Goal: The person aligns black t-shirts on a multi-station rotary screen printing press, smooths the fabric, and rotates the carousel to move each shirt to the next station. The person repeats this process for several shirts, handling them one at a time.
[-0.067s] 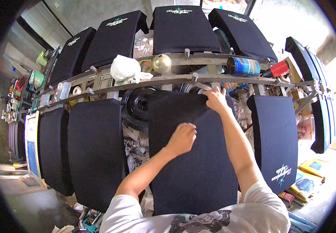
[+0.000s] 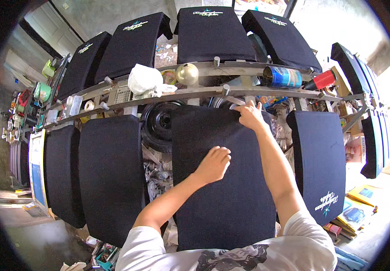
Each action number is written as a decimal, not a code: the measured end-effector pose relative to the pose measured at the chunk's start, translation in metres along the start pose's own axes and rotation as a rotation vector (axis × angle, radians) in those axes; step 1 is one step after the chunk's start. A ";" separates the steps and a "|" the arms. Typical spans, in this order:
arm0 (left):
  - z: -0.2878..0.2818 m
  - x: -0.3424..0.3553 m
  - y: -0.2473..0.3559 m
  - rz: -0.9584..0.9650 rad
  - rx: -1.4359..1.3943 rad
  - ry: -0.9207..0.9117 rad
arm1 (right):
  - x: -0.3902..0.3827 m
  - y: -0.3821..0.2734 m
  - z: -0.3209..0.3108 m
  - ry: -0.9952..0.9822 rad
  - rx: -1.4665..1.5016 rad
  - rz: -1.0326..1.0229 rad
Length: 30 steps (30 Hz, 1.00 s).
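Observation:
A black cloth [image 2: 224, 203], perhaps a T-shirt, lies stretched over the board straight in front of me. My right hand [image 2: 251, 116] is at its far right corner, the thumb and fingers closed on the edge of the fabric. Faint creases run from there toward the middle. Above the centre of the cloth is my left hand [image 2: 213, 165], its fingers curled in; whether anything is between them is hidden. On the right stands another board with black cloth [image 2: 319, 158] bearing a white and teal print. Plain black cloth [image 2: 111, 176] covers the board to the left.
Beyond the boards runs a metal rail [image 2: 195, 95] with upright pegs. On it rest a white plastic bag [image 2: 144, 81], a pale gold ball [image 2: 187, 74], a blue can [image 2: 285, 77] and a red and black bottle [image 2: 320, 80]. More printed black cloths [image 2: 215, 36] line the far side.
My left hand has shifted slightly toward me and to the right over the cloth. The right hand keeps its place at the far corner.

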<state>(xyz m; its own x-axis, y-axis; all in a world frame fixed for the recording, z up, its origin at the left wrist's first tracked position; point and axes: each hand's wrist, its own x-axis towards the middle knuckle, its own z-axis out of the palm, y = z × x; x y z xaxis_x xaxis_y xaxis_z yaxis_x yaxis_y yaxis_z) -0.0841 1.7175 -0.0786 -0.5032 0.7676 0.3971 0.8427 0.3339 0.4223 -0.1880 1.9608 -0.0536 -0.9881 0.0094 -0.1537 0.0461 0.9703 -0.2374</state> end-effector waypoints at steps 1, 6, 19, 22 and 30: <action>0.004 -0.001 0.006 0.050 0.049 -0.023 | 0.001 0.000 -0.001 -0.032 0.009 0.004; 0.001 0.026 -0.015 -0.173 0.110 0.037 | 0.005 0.016 -0.026 -0.017 0.063 -0.147; -0.037 0.118 -0.155 -0.496 0.200 -0.207 | -0.005 0.036 -0.034 -0.010 0.051 -0.240; -0.034 0.117 -0.146 -0.434 0.059 -0.016 | -0.002 0.043 -0.027 -0.015 0.111 -0.224; -0.021 0.102 -0.141 -0.195 0.099 0.468 | 0.010 0.013 -0.003 0.098 0.230 -0.357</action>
<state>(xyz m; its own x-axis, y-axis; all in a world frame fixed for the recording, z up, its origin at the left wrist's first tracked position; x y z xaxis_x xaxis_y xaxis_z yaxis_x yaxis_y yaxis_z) -0.2583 1.7375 -0.0802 -0.6653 0.3664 0.6505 0.7275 0.5137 0.4548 -0.1973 1.9745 -0.0553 -0.9568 -0.2831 0.0657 -0.2801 0.8381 -0.4681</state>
